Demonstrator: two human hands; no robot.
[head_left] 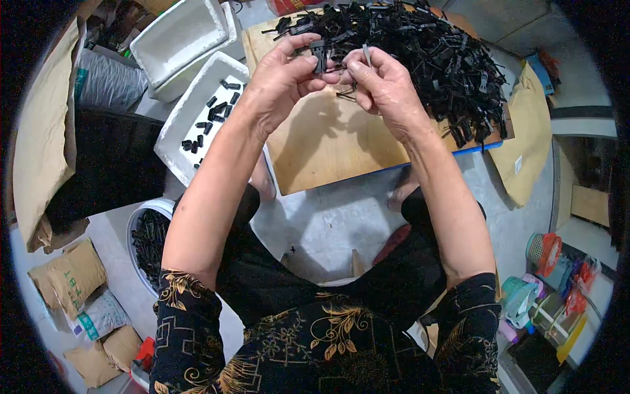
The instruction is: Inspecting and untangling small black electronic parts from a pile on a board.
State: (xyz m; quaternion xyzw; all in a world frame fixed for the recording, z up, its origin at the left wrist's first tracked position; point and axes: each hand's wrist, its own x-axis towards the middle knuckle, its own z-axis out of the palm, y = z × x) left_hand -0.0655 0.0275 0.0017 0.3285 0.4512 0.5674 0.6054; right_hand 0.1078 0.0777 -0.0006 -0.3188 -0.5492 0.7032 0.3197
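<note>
Over the near part of a wooden board [321, 151], my two hands are raised close together. A small black plastic piece [319, 55] is pinched upright between the thumb and fingers of my left hand [275, 82]. My right hand [387, 85] is closed on a thin greyish strip [366, 54] that sticks up past the thumb; its kind is too small to make out. Thin dark bits show between and just below the hands. Behind and right of them, a large heap of black plastic parts [440, 65] covers much of the board.
Left of the board, a white foam box [172, 134] holds several loose black pieces. More white foam boxes [180, 39] stand behind it. A white bucket [134, 246] of black parts is by my left arm. Brown paper sacks [72, 279] lie at left, another [525, 151] at right.
</note>
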